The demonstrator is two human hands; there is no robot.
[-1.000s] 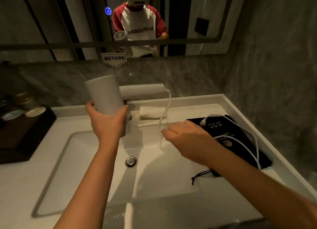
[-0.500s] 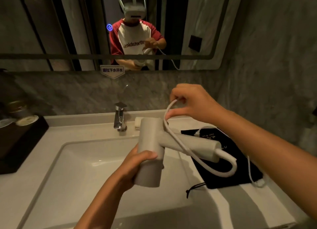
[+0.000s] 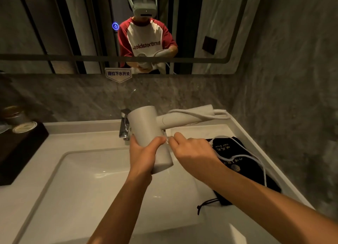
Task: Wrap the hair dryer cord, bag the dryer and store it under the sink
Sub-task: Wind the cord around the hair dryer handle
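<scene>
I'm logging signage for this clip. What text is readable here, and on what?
"提拉下水开关": sticker below the mirror.
"turnthetables", mirror-reversed: shirt in the reflection.
Gold lettering on the black bag: too small to read.

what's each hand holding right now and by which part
Left hand grips the hair dryer around its barrel. Right hand pinches the white cord beside it.

Matt plastic dryer (image 3: pixel 146 126), chrome tap (image 3: pixel 124 124), cloth bag (image 3: pixel 243 167)
</scene>
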